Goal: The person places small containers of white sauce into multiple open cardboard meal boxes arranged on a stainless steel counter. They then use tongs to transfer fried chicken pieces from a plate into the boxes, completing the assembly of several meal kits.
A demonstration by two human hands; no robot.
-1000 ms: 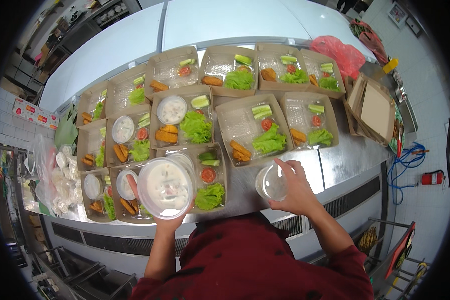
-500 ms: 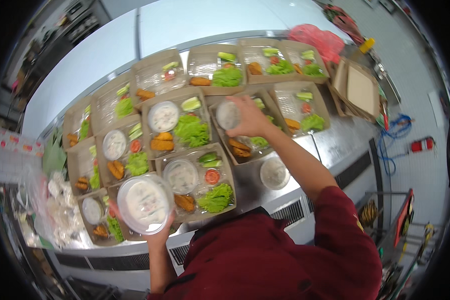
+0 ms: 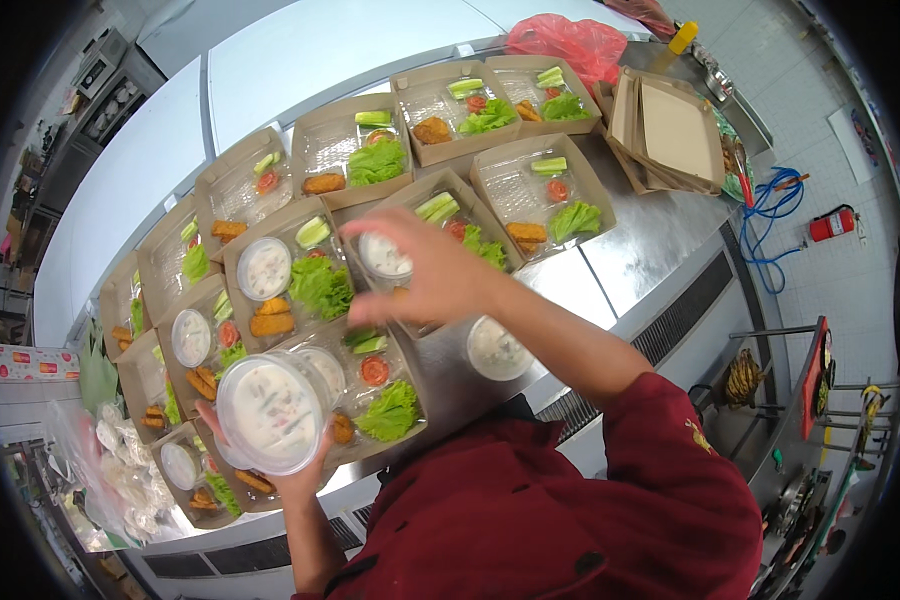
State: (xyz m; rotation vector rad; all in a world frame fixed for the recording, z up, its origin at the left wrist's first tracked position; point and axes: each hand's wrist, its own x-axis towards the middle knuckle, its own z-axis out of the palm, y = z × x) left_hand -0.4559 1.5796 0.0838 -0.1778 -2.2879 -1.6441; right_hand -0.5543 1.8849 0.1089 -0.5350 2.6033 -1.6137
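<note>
My left hand grips a round clear tub of white creamy salad from below, near the front boxes; another rim seems to show beneath it. My right hand hovers with thumb and fingers apart over a cardboard box, holding nothing. Partly behind those fingers, a similar tub sits in that box beside cucumber and lettuce. A further filled tub stands on the steel counter below my right forearm. Partly under my left hand's tub lies a box with a tomato slice and lettuce.
Several open boxes with fried pieces, lettuce, tomato and cucumber fill the counter; some hold tubs. Stacked cardboard trays stand at the far right, by a red plastic bag. Clear plastic bags lie at the left edge.
My right hand has released the tub in the box and drawn back left and nearer, fingers spread. My left hand still holds its tub. The whole view has shifted.
</note>
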